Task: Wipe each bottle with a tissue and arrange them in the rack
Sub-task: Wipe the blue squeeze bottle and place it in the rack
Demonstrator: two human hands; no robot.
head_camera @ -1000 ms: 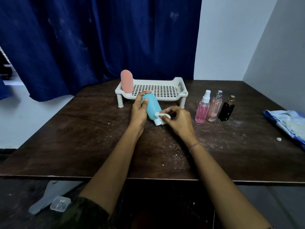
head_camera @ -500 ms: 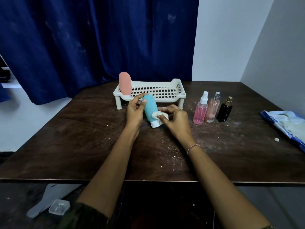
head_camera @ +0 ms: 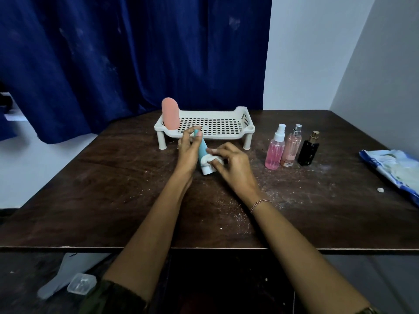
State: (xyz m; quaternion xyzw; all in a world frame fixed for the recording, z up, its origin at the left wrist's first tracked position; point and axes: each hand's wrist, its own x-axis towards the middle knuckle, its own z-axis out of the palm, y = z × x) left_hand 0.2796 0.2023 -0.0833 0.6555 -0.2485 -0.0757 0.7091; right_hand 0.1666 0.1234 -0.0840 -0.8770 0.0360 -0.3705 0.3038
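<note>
Dusty dark table (head_camera: 113, 182). My left hand (head_camera: 189, 152) grips teal bottle (head_camera: 202, 150), tilted cap-down, just before rack (head_camera: 204, 136); right hand (head_camera: 233, 166) pinches tissue (head_camera: 209, 158) at its neck. Mid-wipe, I judge; next, stand it in rack

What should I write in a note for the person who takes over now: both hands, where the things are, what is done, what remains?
Left hand: grips the teal bottle by its upper end, tilted, above the table.
Right hand: pinches the tissue against that bottle, close to its white cap.
Done: the pink bottle stands at the left end of the rack.
Left: finish the teal bottle and rack it, then the pink spray bottle, the rose spray bottle and the black bottle, which stand in a row right of the rack.
</note>
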